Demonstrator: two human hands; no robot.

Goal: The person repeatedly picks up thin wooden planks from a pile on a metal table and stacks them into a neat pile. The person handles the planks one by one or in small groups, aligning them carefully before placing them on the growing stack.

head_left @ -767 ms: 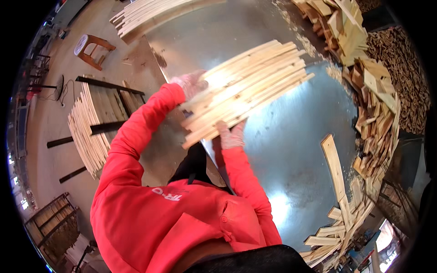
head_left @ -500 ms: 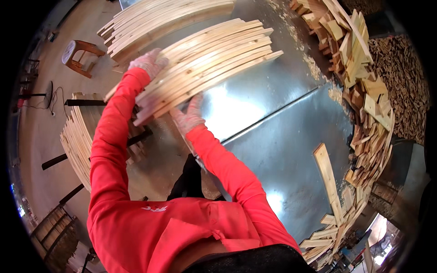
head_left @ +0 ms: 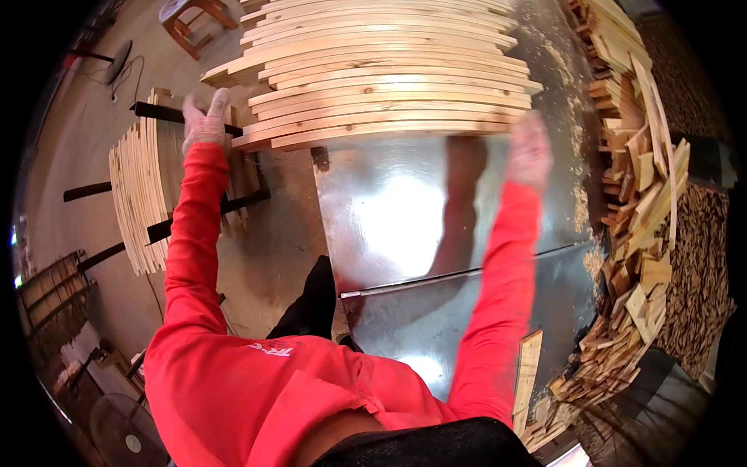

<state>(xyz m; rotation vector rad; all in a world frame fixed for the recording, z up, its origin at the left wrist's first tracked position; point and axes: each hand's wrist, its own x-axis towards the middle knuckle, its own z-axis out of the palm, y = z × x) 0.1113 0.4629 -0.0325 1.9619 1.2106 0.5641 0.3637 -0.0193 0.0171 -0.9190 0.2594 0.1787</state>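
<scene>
Long pale wooden strips [head_left: 389,101] lie side by side in a wide row across the metal table [head_left: 342,249], their ends uneven. My left hand [head_left: 205,121], in a thin whitish glove, is just off the left ends of the nearest strips, fingers apart and holding nothing. At the other side my right hand [head_left: 530,152], also gloved, is by the right end of the nearest strip, fingers stretched out and slightly blurred. Whether its fingertips touch the wood I cannot tell.
Left of the table, a stack of strips [head_left: 140,187] rests among black metal bars [head_left: 87,191]. A stool [head_left: 194,23] stands at the far left. Wood offcuts [head_left: 634,179] pile along the right edge, with sawdust beside them. A loose board [head_left: 527,373] lies at the near right.
The bundle of strips I was handling now lies against the other row on the table. My hands have let go and moved apart, the right one far to the right. The view has turned.
</scene>
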